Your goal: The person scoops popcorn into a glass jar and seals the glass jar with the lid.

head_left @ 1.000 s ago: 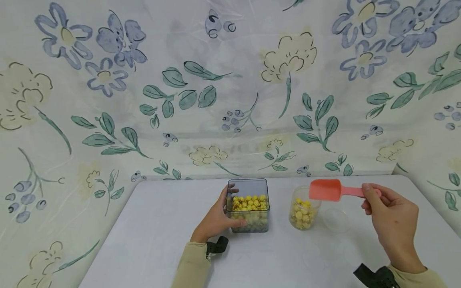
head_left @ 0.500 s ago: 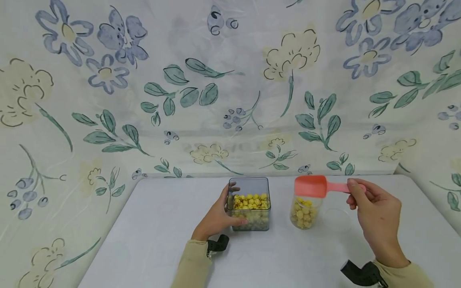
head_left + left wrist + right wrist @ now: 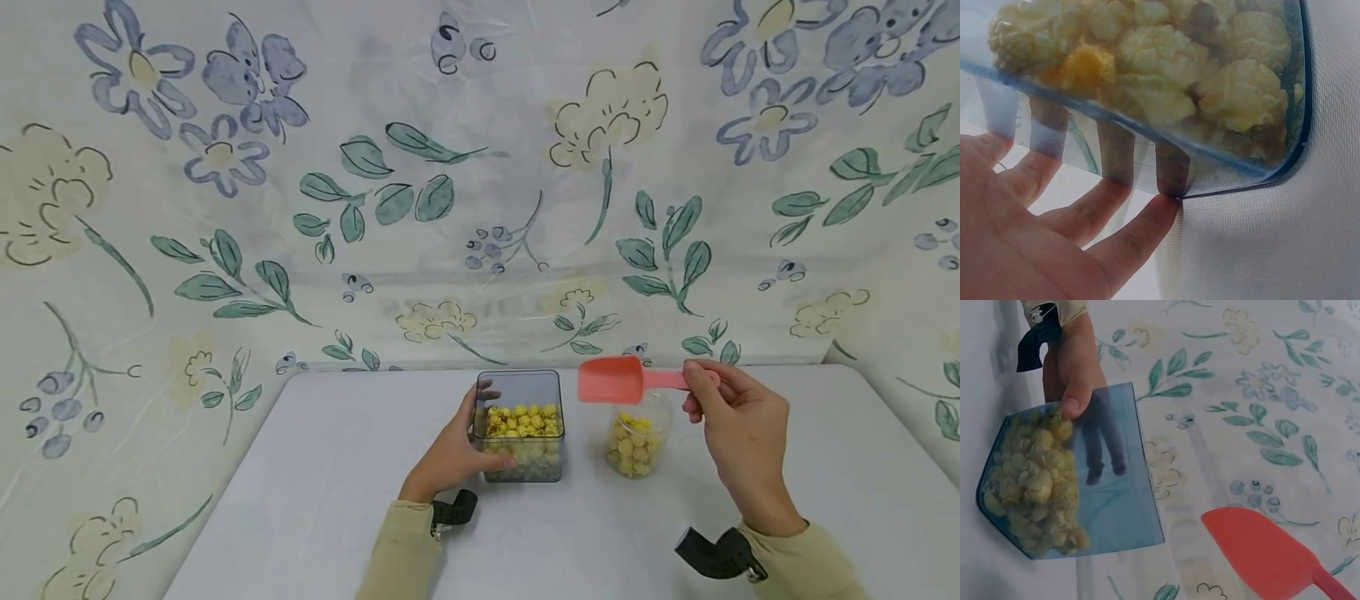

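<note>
A pink scoop (image 3: pixel 611 380), pinched by its handle in the right hand (image 3: pixel 738 433), has travelled leftward across the table since a second ago: it then hung to the right of the round clear jar (image 3: pixel 637 435), and it now hovers above and just left of that jar's mouth, between the jar and the square clear container (image 3: pixel 519 427). The left hand (image 3: pixel 453 454) has not moved; it grips the square container's left wall, thumb on the near face and fingers wrapped behind (the wrist view shows them through the plastic, fingertips (image 3: pixel 1166 209) down at the bottom edge). Both vessels hold yellow popcorn (image 3: pixel 522 421), the square one about half full. The right forearm rises from the lower right, wrist bent, with the scoop held roughly level and its bowl pointing left. The containers stand near each other on a pale grey table (image 3: pixel 315 500), backed by a floral-print cloth (image 3: pixel 225 208) in blue, green and cream.
</note>
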`<state>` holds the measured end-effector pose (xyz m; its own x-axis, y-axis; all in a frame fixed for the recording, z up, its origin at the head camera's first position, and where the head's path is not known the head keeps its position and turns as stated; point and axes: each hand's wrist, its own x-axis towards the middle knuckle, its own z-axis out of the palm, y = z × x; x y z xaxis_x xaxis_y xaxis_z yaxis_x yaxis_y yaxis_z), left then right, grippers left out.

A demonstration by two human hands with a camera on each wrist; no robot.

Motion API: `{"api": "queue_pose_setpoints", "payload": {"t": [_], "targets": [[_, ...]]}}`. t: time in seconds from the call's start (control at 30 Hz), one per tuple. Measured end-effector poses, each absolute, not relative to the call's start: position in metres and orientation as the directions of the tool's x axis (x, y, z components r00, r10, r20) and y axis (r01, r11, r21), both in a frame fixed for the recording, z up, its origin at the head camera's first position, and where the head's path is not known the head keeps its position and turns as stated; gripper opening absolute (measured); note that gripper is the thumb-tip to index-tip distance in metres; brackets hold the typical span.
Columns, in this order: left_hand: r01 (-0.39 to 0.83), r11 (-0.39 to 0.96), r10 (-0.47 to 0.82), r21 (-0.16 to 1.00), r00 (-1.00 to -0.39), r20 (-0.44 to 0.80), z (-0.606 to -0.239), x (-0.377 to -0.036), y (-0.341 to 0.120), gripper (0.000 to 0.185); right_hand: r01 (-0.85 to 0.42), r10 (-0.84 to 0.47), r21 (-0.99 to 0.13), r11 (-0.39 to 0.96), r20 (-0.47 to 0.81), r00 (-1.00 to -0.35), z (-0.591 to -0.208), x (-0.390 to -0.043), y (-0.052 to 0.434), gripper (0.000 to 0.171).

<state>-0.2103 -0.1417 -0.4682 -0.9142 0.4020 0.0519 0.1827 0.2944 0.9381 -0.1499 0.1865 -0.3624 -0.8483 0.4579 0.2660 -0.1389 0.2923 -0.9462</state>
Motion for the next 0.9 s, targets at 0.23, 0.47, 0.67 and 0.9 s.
{"api": "queue_pose_setpoints", "payload": {"t": [0.23,0.47,0.67,0.9], "targets": [[0.174,0.290,0.408,0.941,-0.912,0.043,-0.470,-0.212,-0.140,0.114,-0.195,0.399,-0.936,0.293,0.305,-0.865,-0.361,-0.156,0.174,0.026],[0.180,0.310,0.393,0.933,-0.918,0.047,-0.467,-0.211,-0.139,0.115,-0.229,0.332,-0.926,0.299,0.327,-0.885,-0.360,-0.164,0.163,0.027],[0.168,0.310,0.390,0.936,-0.920,0.036,-0.466,-0.212,-0.139,0.115,-0.283,0.265,-0.902,0.325,0.374,-0.889,-0.362,-0.173,0.156,0.022],[0.171,0.307,0.396,0.936,-0.917,0.038,-0.465,-0.212,-0.139,0.112,-0.367,0.196,-0.841,0.397,0.468,-0.862,-0.365,-0.181,0.146,0.016]]}}
